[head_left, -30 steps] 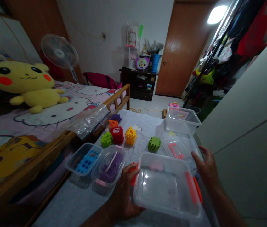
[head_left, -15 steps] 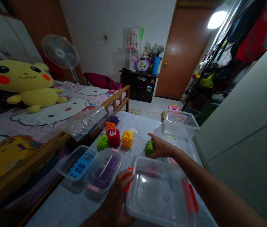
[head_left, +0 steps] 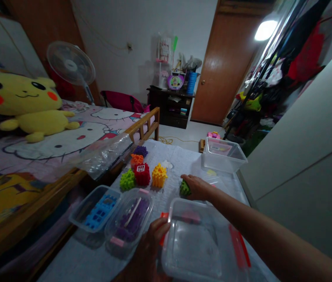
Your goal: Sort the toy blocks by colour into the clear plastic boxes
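My left hand point(head_left: 152, 244) grips the left side of a clear plastic box point(head_left: 195, 244) with red latches, near the front of the table. My right hand point(head_left: 197, 187) reaches past that box, its fingers closed around a dark green bundle of interlocking blocks point(head_left: 184, 188) on the tabletop. To the left stand more block bundles: yellow point(head_left: 159, 175), red point(head_left: 141, 174), light green point(head_left: 127, 180), orange point(head_left: 137, 160) and purple point(head_left: 141, 151). Beside my left hand sits a lidded clear box point(head_left: 130, 219) with purple pieces inside. Next to it, an open clear box point(head_left: 76, 213) holds blue blocks point(head_left: 103, 211).
A larger clear bin point(head_left: 224, 156) stands at the table's far right corner. Along the left runs a wooden bed rail point(head_left: 141, 127), with plastic wrap point(head_left: 104, 154) draped over it. A yellow plush toy point(head_left: 33, 105) lies on the bed. A pale cabinet point(head_left: 309, 129) borders the right.
The view has shifted slightly. My right hand now covers more of the green blocks, its fingers closed further round them. My left hand keeps its grip on the clear box.
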`<state>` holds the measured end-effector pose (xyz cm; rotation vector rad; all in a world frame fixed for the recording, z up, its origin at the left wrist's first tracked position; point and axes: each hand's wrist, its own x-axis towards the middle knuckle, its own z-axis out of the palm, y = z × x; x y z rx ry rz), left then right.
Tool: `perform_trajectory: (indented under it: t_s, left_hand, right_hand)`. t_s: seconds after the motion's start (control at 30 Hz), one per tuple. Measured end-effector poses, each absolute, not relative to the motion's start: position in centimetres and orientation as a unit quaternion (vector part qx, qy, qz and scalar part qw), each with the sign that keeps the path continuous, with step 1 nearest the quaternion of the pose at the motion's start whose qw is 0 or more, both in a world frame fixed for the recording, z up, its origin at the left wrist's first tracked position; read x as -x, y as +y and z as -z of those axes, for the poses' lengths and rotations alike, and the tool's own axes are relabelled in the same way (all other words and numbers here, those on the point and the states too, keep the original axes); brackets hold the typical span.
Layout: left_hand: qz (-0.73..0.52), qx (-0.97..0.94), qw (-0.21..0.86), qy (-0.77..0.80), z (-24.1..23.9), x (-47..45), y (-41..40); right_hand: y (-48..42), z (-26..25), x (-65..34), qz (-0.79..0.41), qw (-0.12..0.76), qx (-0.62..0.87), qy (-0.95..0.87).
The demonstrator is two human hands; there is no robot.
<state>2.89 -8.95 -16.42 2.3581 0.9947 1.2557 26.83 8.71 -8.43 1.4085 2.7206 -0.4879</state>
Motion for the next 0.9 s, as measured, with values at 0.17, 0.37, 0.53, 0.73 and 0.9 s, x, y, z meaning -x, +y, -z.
perform_trajectory:
  t_s: [0.17,0.37,0.53,0.73,0.9]
  left_hand:
    - [-0.424,-0.824,0.146,0.347,16.7,-2.8,-9.1]
    - [-0.414,-0.826,0.153,0.35,14.9,-2.9,-9.3]
    - [-0.411,-0.828,0.157,0.349,14.4,-2.9,-9.2]
    - [-0.412,-0.827,0.153,0.349,14.8,-2.9,-9.2]
    - [-0.411,-0.828,0.153,0.351,14.8,-3.0,-9.1]
  right_hand:
    - [8.5,8.2,-26.6,0.149,0.027,-0.457,0.876]
    - [8.8,8.4,-26.6,0.15,0.04,-0.457,0.876]
    - [8.8,8.5,-26.5,0.153,0.035,-0.457,0.875]
    - [9.0,8.1,-26.8,0.168,0.006,-0.464,0.869]
    - [9.2,8.1,-27.4,0.174,-0.021,-0.481,0.859]
